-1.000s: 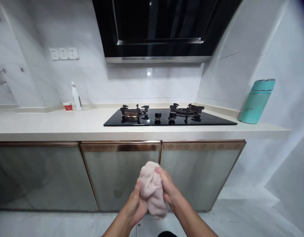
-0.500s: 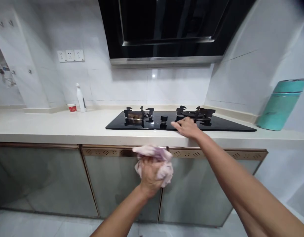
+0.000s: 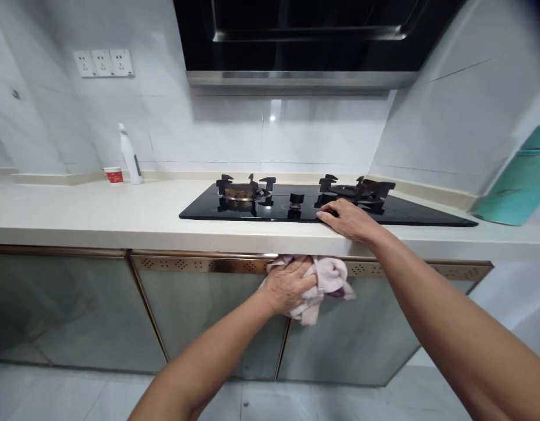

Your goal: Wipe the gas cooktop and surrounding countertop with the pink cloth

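My left hand (image 3: pixel 290 285) is closed on a pale pink cloth (image 3: pixel 329 278), bunched under the palm and pressed against the top of the cabinet doors. The perforated bronze strip (image 3: pixel 195 265) runs out on both sides of it. At the front edge of the black gas hob (image 3: pixel 200 210), my right hand (image 3: pixel 346 220) rests with thumb and fingers apart, holding no loose thing. A dark spot between its thumb and finger may be a knob or the hob glass. Another black knob (image 3: pixel 296 202) stands left of that hand.
Above the hob hangs a black range hood (image 3: pixel 300 55). A white spray bottle (image 3: pixel 130 156) and a red paper cup (image 3: pixel 114 175) stand at the back left of the white counter (image 3: pixel 77 207). A turquoise container (image 3: pixel 518 181) is at the right end.
My left hand has moved the cloth rightward, up under the counter edge across the door gap. My right hand stays at the hob's front edge, slightly further right. The view has shifted a little.
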The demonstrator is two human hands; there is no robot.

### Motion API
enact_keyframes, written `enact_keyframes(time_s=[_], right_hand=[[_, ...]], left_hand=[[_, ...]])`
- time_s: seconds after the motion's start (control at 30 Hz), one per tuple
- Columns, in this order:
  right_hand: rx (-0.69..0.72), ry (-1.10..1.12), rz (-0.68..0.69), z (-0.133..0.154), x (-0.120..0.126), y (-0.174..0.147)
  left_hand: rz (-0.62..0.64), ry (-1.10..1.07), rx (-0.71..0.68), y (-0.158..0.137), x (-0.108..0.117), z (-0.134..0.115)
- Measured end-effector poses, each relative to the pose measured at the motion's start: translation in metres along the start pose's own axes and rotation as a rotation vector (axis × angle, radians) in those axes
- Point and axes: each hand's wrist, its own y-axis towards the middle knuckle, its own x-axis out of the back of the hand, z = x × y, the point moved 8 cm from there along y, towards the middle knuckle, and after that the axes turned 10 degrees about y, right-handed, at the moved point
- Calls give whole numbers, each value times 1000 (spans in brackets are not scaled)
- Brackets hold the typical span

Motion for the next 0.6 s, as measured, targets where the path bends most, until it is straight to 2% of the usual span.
enact_keyframes(time_s=[0.07,0.13,0.27,0.37,0.43,0.53,0.6], right_hand=[[-3,-4,7,0,-1,-1],[0,-10,6,0,-2,-2],[-2,-31,23,2,-3,-3],[-25,-62,43,4,-4,-5],[-41,-85,46,5,-4,-6],[-81,-121,38,5,-2,-8],[-103,-147,27,6,-1,-9]], left_hand=[[3,29,32,-32,5,23],[29,59,127,-73,8,54],[110,176,420,-172,24,134],[240,247,702,-244,48,197],[291,268,845,-279,68,228],[245,275,1002,-303,91,249],[176,267,1102,-305,95,244]])
